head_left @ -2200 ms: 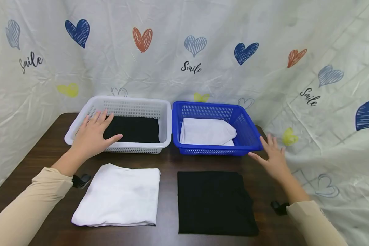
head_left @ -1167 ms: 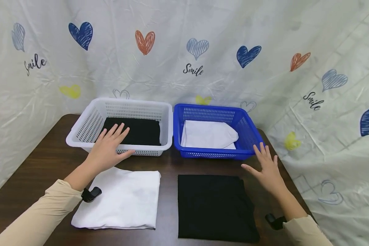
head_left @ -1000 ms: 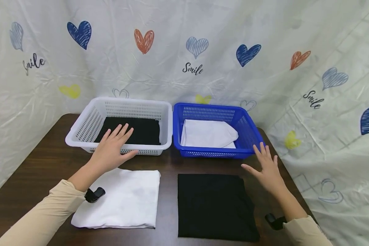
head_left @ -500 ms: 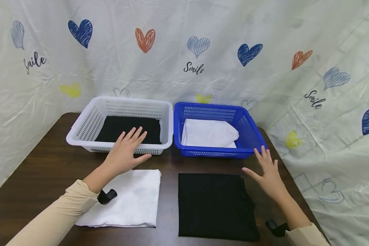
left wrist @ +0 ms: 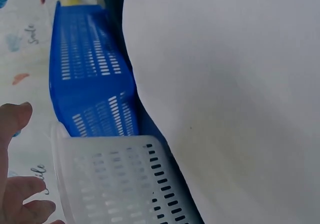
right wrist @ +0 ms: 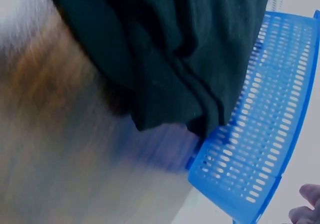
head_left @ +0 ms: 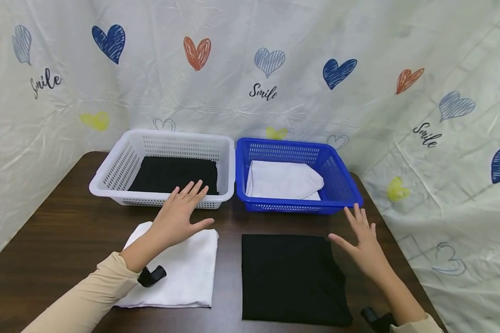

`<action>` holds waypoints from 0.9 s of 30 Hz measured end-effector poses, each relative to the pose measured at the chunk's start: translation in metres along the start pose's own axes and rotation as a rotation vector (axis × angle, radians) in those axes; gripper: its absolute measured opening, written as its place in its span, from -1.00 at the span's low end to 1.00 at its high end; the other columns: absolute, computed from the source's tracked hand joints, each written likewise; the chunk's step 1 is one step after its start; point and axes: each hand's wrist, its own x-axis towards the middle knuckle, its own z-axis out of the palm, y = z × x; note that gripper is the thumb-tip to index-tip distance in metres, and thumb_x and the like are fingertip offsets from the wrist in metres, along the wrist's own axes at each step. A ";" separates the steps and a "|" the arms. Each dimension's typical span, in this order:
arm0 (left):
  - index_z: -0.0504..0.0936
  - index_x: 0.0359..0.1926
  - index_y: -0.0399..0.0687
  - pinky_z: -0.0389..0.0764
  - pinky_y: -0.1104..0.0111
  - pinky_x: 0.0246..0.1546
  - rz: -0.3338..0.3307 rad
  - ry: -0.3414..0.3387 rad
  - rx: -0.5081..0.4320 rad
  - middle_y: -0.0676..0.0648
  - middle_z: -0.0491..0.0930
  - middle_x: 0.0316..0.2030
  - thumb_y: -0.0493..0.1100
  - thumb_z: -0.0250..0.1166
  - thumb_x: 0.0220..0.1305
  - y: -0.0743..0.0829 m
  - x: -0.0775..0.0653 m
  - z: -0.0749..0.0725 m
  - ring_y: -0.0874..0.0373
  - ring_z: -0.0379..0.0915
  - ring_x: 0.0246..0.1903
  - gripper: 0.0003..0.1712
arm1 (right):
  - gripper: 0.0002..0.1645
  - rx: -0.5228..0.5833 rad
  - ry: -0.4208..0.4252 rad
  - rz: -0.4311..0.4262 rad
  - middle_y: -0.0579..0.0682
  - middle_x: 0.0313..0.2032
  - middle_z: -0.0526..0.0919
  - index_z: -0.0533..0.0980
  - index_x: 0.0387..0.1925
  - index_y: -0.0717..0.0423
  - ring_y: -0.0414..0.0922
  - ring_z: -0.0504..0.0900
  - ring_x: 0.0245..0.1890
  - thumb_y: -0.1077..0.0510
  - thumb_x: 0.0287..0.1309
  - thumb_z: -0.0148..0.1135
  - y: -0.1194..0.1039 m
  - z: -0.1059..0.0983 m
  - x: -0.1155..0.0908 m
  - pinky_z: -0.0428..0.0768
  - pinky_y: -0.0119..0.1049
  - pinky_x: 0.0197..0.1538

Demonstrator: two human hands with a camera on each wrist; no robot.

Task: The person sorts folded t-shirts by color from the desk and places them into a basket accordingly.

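Faces dark wood-grain tabletop [head_left: 66, 231] under blue basket [head_left: 291, 201] and heart-printed sheet [head_left: 225, 99] behind it; spreads left hand [head_left: 177, 223] front-left of it, right hand [head_left: 363, 245] front-right, gripping nothing.

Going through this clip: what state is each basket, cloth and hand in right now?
White basket: upright, part-filled
Blue basket: upright, part-filled
Inner black cloth: lying flat in white basket
Inner white cloth: folded, in blue basket
Outer white cloth: folded, partly hidden
Outer black cloth: laid flat
Left hand: fingers spread, holding nothing
Right hand: fingers spread, holding nothing
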 end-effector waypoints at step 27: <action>0.16 0.53 -0.04 0.00 -0.11 0.52 0.075 0.010 0.022 -0.11 0.05 0.55 0.31 0.26 0.25 0.033 -0.012 0.015 -0.09 -0.04 0.54 -0.01 | 0.07 0.102 -0.118 0.106 0.19 0.58 -0.38 -0.12 0.58 0.09 0.23 -0.49 0.56 -0.14 0.30 0.24 -0.020 0.021 -0.024 -0.45 0.42 0.43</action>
